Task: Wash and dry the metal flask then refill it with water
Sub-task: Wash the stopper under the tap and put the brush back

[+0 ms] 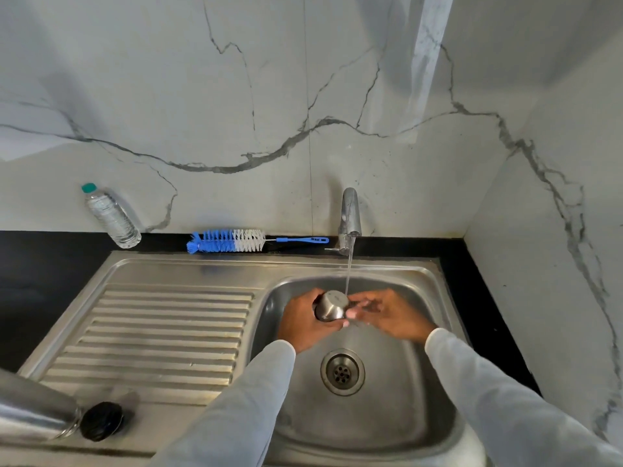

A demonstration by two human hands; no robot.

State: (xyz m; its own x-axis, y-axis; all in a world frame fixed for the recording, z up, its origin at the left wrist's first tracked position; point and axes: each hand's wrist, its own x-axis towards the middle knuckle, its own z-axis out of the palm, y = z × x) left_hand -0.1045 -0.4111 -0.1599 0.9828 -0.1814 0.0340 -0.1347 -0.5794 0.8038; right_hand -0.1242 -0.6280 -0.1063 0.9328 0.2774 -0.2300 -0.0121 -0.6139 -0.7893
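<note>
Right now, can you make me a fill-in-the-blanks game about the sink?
1. Water runs from the tap onto a small metal ____ held in the left hand.
2. The bottle brush on the counter is white and ____.
3. The plastic bottle has a ____ cap.
4. The big metal flask lies on the ____ side of the sink.

Missing words: cup; blue; green; left
</note>
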